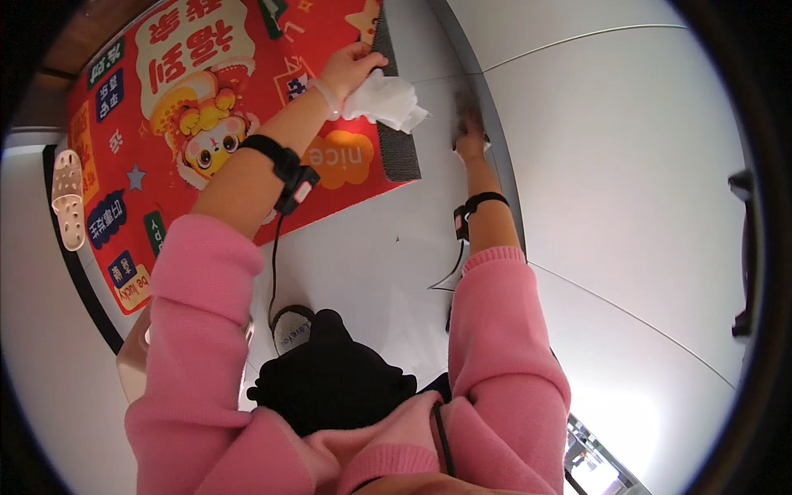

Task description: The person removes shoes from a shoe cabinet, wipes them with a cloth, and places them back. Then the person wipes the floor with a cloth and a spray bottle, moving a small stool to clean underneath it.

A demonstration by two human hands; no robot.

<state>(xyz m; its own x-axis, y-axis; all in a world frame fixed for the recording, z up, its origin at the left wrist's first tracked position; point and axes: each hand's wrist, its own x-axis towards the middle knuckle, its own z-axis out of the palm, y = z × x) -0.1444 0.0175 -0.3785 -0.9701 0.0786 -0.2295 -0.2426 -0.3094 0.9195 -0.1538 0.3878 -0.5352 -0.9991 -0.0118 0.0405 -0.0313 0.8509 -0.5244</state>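
My left hand (354, 69) is closed at the right edge of a red printed floor mat (272, 204). A crumpled white tissue or wipe (387, 102) hangs out from under its fingers. Along that edge the mat is turned up, showing its grey ribbed underside (399, 151). My right hand (472, 133) reaches down to the floor beside the grey skirting (510, 192). Motion blurs it, and a dark patch shows around its fingers; whether it grips something cannot be made out.
Pale floor tiles (359, 253) lie between the mat and the white wall (619, 154). A small dark speck (397, 239) is on the tiles. One beige clog (68, 201) rests at the mat's left edge. My slipper (291, 331) is below, near a cable from the left wrist strap (275, 158).
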